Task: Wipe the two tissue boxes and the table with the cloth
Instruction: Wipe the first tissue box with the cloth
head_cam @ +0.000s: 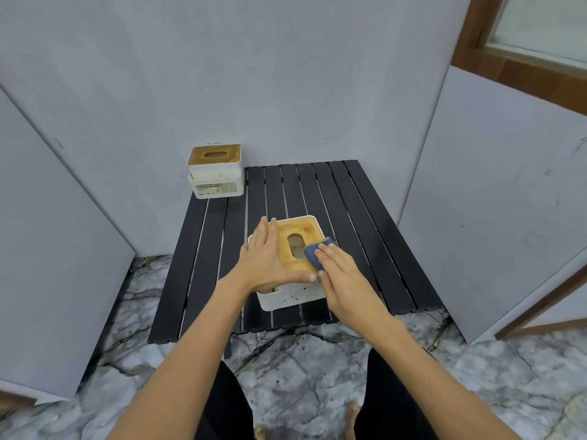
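So the left hand (270, 258) lies flat and open on the near box (293, 265), pinning it to the surface (365, 217) so it won't slide. Right hand (343, 277) presses the cloth (314, 250) onto the lid beside it. Second box (216, 173) sits far off, beyond the left hand.

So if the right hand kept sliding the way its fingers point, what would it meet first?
The right hand points up-left across the near box's wooden lid. It would probably first cross the lid's oval slot, then meet the left hand resting on the lid.
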The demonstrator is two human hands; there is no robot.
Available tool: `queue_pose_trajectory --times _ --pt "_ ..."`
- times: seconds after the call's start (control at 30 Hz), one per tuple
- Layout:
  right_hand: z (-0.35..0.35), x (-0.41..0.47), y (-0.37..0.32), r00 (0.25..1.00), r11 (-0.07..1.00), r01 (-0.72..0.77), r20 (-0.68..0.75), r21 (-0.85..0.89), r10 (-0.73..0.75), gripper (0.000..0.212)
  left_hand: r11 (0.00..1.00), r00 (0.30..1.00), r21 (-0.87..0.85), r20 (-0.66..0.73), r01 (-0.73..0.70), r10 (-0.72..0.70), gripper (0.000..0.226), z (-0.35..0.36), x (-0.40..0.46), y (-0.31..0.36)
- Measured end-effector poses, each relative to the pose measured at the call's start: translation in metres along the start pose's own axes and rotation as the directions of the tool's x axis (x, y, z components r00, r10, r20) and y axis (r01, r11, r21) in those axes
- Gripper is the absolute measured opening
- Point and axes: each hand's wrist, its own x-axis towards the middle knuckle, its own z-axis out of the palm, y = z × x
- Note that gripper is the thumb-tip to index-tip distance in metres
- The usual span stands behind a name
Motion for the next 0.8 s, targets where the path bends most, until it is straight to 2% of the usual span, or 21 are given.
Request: queue_pose_trajectory --times 0.1,0.27,0.4,0.5,0.7,0.8 --pt "0.000 -0.008 0.001 1.000 0.999 0.007 0.026 -0.040 -0.006 0.057 1.000 1.000 0.028 -0.008 -0.007 0.008 0.164 0.001 0.003 -0.004" --pt "-0.009 0.016 0.005 0.987 0.998 -0.035 0.154 -0.049 0.042 0.053 0.999 0.998 0.034 -0.042 -0.036 0.038 0.162 0.006 0.010 -0.011" --pt "-0.007 0.057 0.013 0.966 0.986 -0.065 0.240 -0.152 0.100 0.055 0.999 0.998 0.003 -0.052 -0.038 0.038 0.161 0.011 0.009 -0.013" --pt "-0.002 0.068 0.012 0.967 0.978 -0.071 0.225 -0.196 0.116 0.055 1.000 0.998 -0.025 -0.057 -0.019 0.017 0.161 0.013 0.011 -0.015" --pt "-0.006 0.016 0.012 0.993 0.998 0.003 0.120 -0.061 0.005 0.049 0.997 0.999 -0.074 -0.031 -0.016 0.014 0.161 0.012 0.009 -0.014" --pt "-0.009 0.011 0.011 0.992 0.999 0.000 0.128 -0.053 0.007 0.047 0.996 0.999 -0.089 -0.039 -0.031 0.028 0.159 0.013 0.010 -0.014"
